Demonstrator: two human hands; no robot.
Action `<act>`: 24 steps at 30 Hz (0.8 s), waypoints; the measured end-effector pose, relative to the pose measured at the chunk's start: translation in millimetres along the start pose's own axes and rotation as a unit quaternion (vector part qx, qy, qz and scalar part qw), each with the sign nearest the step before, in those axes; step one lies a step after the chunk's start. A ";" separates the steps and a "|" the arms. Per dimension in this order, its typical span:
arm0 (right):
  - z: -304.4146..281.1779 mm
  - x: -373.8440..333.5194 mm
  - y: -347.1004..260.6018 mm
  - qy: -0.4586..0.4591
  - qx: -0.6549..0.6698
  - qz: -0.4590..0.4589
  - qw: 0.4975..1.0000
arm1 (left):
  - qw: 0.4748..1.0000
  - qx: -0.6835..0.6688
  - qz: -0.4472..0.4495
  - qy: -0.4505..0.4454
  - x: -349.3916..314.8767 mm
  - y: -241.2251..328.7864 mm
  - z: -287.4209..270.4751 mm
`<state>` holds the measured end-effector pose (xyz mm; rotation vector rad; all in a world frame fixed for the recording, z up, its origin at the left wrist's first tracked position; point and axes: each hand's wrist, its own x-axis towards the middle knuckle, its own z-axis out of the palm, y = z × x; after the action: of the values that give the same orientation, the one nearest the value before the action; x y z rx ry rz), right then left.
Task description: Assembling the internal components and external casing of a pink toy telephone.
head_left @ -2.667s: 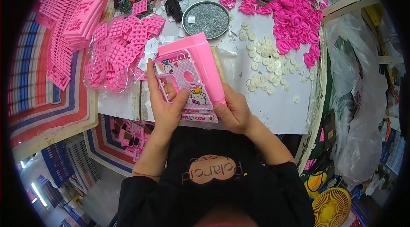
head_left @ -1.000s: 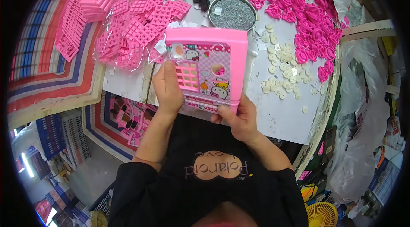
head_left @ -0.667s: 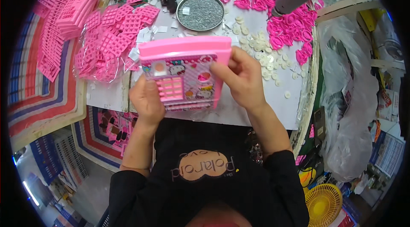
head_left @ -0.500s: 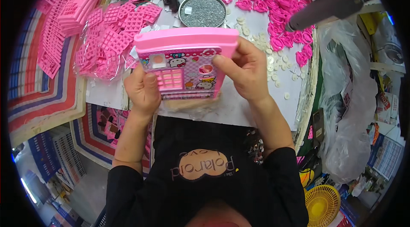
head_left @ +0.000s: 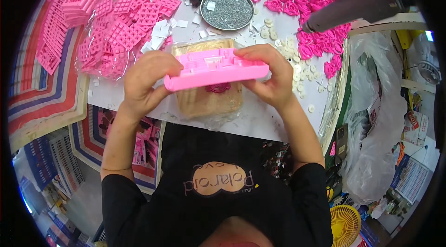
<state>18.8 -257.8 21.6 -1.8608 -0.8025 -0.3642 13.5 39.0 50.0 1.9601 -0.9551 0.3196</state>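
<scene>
Both my hands hold a pink plastic toy shell (head_left: 214, 78) by its two ends, above the worktable. The shell is tipped so that one long side faces me and its moulded inside shows at the top; its printed front is out of sight. My left hand (head_left: 149, 79) is closed on the left end, thumb underneath. At the right end, my right hand (head_left: 273, 74) grips with its fingers above and thumb below. Beneath the shell lies a tan block (head_left: 204, 106) in clear plastic film. A small dark pink part (head_left: 218, 88) shows between block and shell, partly hidden.
A round tin of small screws (head_left: 227, 11) stands beyond the block. Pink keypads (head_left: 123, 28) in a clear bag lie left, with white squares (head_left: 160, 29) beside them. Pink ring-shaped parts (head_left: 320, 38) and whitish discs (head_left: 302, 72) cover the right side. A dark power tool (head_left: 348, 7) hangs there.
The shell has been turned from its printed front to show its inside, and it sits slightly lower and further right. My left hand has shifted up to its left end. More of the block shows.
</scene>
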 end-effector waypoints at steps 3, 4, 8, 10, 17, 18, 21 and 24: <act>10.9 -2.5 -8.4 0.041 0.006 0.041 0.998 | 1.000 -0.023 -0.005 0.012 -4.0 2.7 12.3; 15.1 -2.0 -8.9 0.052 0.012 0.052 0.997 | 0.999 -0.013 -0.014 0.026 -4.3 3.7 12.1; 29.2 1.3 -14.5 0.095 0.094 0.132 0.982 | 0.997 0.010 -0.038 0.065 -0.1 3.7 6.4; 31.9 5.0 -9.5 0.100 0.085 0.091 0.987 | 0.997 0.003 -0.036 0.062 4.9 -1.7 1.4; 7.1 1.0 -1.1 -0.006 0.037 -0.018 0.999 | 0.994 0.046 -0.087 -0.037 -9.6 -41.3 -4.2; 7.7 -3.8 1.5 -0.025 0.034 -0.038 0.998 | 0.995 0.065 -0.062 -0.042 -19.9 -49.2 -2.1; 10.2 -18.0 1.4 -0.047 -0.060 -0.116 0.990 | 0.991 0.122 0.026 -0.043 -26.0 -48.0 5.5; 5.6 -31.8 0.2 -0.120 -0.140 -0.140 0.973 | 0.986 0.153 0.039 -0.060 -34.9 -48.7 11.7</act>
<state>-4.9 -264.3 0.7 -2.0835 -1.2381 -0.4539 24.2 61.0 -6.0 2.2442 -1.1160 0.4162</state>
